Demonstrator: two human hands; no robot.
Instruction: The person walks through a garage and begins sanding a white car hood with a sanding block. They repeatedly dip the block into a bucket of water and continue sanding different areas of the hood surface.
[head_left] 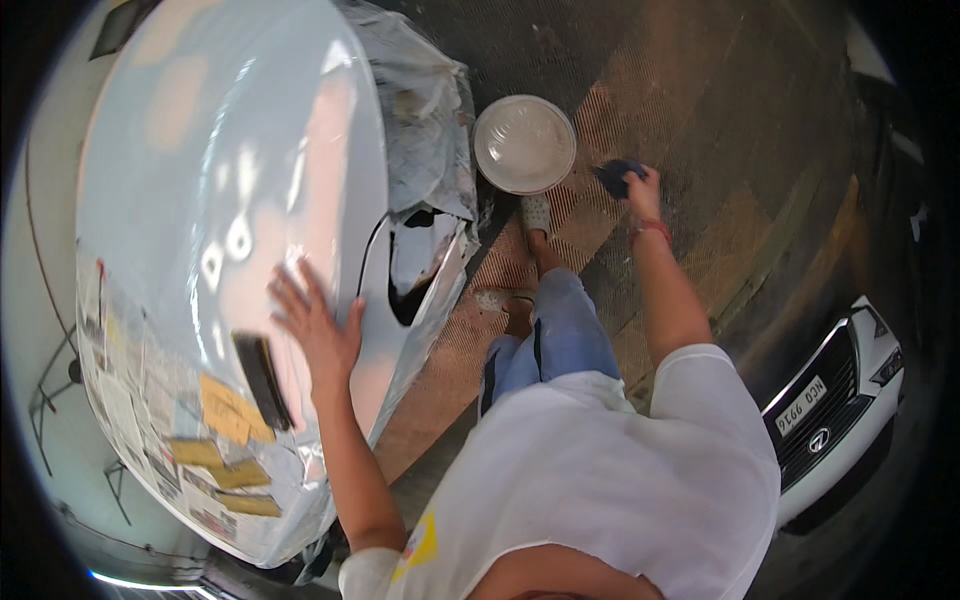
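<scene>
Left hand [320, 325]: fingers spread, thumb well apart, palm down on the car panel [265, 120]. Likely for steadiness, or to feel the surface; can't tell how hard it presses.
Right hand [642, 188]: fingers curled round one end of a dark cloth [620, 178]; exact grip too small to tell. Held clear of the body, loose end toward 9 o'clock.
Panel: pale grey, pinkish patches, fills the 9-to-12 side. Left hand sits near its inner edge, probably the easy reach from this stance.
Dark block [262, 380]: lies on the panel at 7 o'clock from the left hand, just beside it. Looks parked within reach.
Yellow sheets [235, 410]: next to the block at 8 o'clock, more strips at 7. Flat on newspaper [125, 430], likely just to keep them handy.
Newspaper: spread over the 8 o'clock end, presumably as masking.
Plastic sheet [420, 80]: wraps the front at 1 o'clock from the left hand, likely also masking.
Bucket [525, 145]: on the floor [690, 100], 10 o'clock from the right hand, whitish inside. Near enough to dip into.
White car [840, 400]: 4 o'clock, well apart.
</scene>
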